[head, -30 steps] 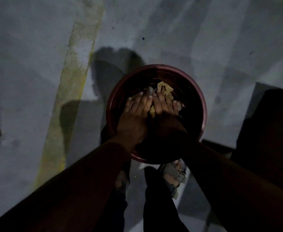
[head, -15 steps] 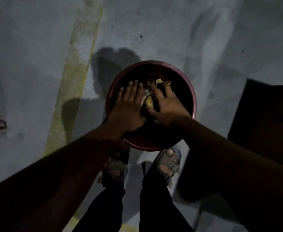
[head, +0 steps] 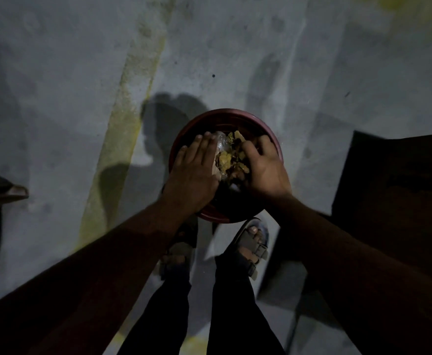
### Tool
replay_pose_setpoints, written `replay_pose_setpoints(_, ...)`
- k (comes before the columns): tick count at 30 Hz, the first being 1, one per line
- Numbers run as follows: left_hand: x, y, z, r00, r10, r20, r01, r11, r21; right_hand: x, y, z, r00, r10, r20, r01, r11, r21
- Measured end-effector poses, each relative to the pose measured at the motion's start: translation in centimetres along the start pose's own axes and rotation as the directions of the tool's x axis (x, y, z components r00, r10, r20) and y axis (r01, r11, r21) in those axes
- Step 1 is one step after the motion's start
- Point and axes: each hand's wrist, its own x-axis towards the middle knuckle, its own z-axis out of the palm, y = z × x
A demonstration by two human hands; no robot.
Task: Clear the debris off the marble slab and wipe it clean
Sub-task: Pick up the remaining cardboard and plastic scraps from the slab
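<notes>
Left hand (head: 197,172) lies flat with straight fingers and right hand (head: 265,167) curls its grip over the yellowish debris (head: 231,157) heaped between the 2, inside the red bowl (head: 235,116) on the floor (head: 56,98), so both sit equally near; the slab isn't clearly in view.

Both hands fill the mouth of the dark red basin (head: 225,116): the left hand (head: 194,172) lies flat over its left half, the right hand (head: 263,170) curls over the right, with debris (head: 231,156) heaped between them. Only the basin's far rim is uncovered. The grey floor (head: 56,98) lies open to the left and beyond. A dark slab (head: 394,180) blocks the right side, and sandalled feet (head: 253,242) stand just beside the near rim.
</notes>
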Motion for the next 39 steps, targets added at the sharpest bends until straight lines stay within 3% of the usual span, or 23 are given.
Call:
replay_pose_setpoints(4,-1.7,0.0,-1.9,0.999,0.027,-0.024,-0.026,0.999,0.032,-2.2,-1.5,-0.9,0.999,-0.019,0.042,0.016,0.997,0.074)
replay_pose_setpoints(8,-4.7,1.2,-6.8,0.998,0.051,-0.036,-0.049,0.996,0.069,-5.4,-5.0,-4.7,0.998,-0.005,0.069,0.002,0.999,0.041)
replay_pose_setpoints(16,-10.9,6.1,-23.9,0.992,0.125,-0.034,-0.118,0.979,0.167,-13.7,-14.8,-18.1,0.991,0.067,-0.114,-0.069,0.997,-0.017)
replay_pose_setpoints(21,-15.8,12.1,-37.5,0.936,0.341,-0.087,-0.331,0.937,0.112,-23.1,-20.0,-30.0,0.923,0.198,-0.331,-0.213,0.977,-0.011)
replay_pose_setpoints(25,-19.2,17.8,-45.2,0.849,0.509,-0.144,-0.493,0.86,0.135,-31.8,-22.2,-36.2,0.828,0.321,-0.459,-0.358,0.934,0.009)
replay_pose_setpoints(29,-22.4,24.6,-49.5,0.747,0.649,-0.142,-0.631,0.76,0.154,-41.1,-22.4,-39.4,0.668,0.447,-0.595,-0.516,0.854,0.062)
replay_pose_setpoints(33,-25.8,31.3,-49.6,0.588,0.808,-0.04,-0.786,0.583,0.205,-50.4,-20.9,-39.6,0.495,0.567,-0.658,-0.635,0.754,0.172)
replay_pose_setpoints(39,-31.7,43.1,-44.4,0.406,0.913,0.04,-0.894,0.387,0.225,-63.9,-15.5,-36.8,0.269,0.692,-0.67,-0.735,0.597,0.322)
